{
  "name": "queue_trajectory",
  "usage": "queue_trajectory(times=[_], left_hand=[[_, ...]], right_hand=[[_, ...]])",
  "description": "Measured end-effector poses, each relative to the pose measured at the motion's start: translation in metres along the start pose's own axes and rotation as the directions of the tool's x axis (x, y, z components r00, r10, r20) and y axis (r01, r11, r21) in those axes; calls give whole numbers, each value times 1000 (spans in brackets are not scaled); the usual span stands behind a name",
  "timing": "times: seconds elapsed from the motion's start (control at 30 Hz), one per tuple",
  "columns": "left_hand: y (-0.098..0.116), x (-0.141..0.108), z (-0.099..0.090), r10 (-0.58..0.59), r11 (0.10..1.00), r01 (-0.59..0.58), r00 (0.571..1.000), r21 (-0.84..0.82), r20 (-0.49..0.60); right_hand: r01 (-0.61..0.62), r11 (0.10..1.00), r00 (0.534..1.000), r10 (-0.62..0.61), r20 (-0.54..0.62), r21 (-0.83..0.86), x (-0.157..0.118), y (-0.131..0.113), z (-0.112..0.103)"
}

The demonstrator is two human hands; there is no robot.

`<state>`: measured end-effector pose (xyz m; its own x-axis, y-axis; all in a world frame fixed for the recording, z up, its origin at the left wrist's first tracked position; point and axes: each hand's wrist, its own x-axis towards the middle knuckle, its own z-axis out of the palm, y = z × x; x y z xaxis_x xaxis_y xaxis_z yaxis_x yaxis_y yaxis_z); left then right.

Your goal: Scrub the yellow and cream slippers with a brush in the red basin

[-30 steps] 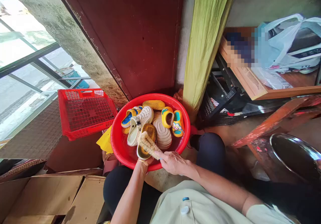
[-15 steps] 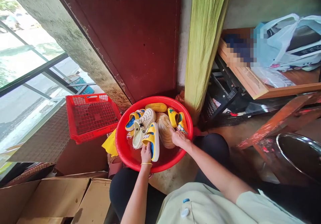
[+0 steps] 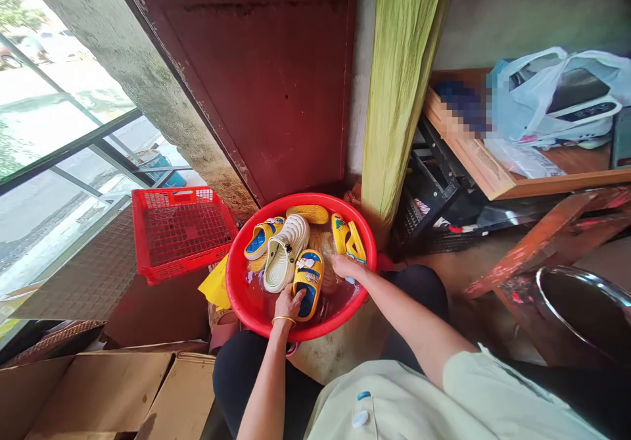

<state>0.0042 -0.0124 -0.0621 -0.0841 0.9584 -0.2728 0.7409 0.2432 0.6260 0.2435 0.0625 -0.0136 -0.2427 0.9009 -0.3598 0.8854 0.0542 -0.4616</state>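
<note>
My left hand (image 3: 286, 304) grips the edge of a yellow slide sandal (image 3: 314, 266) with a blue insole and a cartoon figure on its strap, top facing up. My right hand (image 3: 347, 267) reaches into the water at the right of the red basin (image 3: 236, 300); its fingers are partly hidden, near a beige, blurred shoe (image 3: 326, 246) under the surface. Beside the sandal lies a cream clog (image 3: 279, 266). Another yellow-and-blue sandal (image 3: 262, 237) is at the left, a yellow sole (image 3: 308, 214) at the back, and yellow sandals (image 3: 341, 229) at the right.
A red plastic crate (image 3: 185, 229) sits left of the basin. Cardboard boxes (image 3: 106, 387) lie at the lower left. Behind the basin stand a dark red door (image 3: 266, 85) and a yellow-green curtain (image 3: 397, 98). A wooden tray (image 3: 500, 183) with bags and a metal-rimmed pot (image 3: 582, 308) are at the right.
The sandal in my left hand has turned from its side to top up. The beige shoe by my right hand has sunk under the water, and that hand has moved slightly left.
</note>
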Motion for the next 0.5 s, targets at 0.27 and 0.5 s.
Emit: queue_trajectory(times=[0.27,0.5], left_hand=[[3,-5,8,76,960,-66,997,271,-26],[11,-7,14,139,918,-110,989,382,-49]], right_hand=[[219,974,970,-211,-122,58,-41,7,-2],[160,983,986,-165,-41,-90,-56,-5,2]])
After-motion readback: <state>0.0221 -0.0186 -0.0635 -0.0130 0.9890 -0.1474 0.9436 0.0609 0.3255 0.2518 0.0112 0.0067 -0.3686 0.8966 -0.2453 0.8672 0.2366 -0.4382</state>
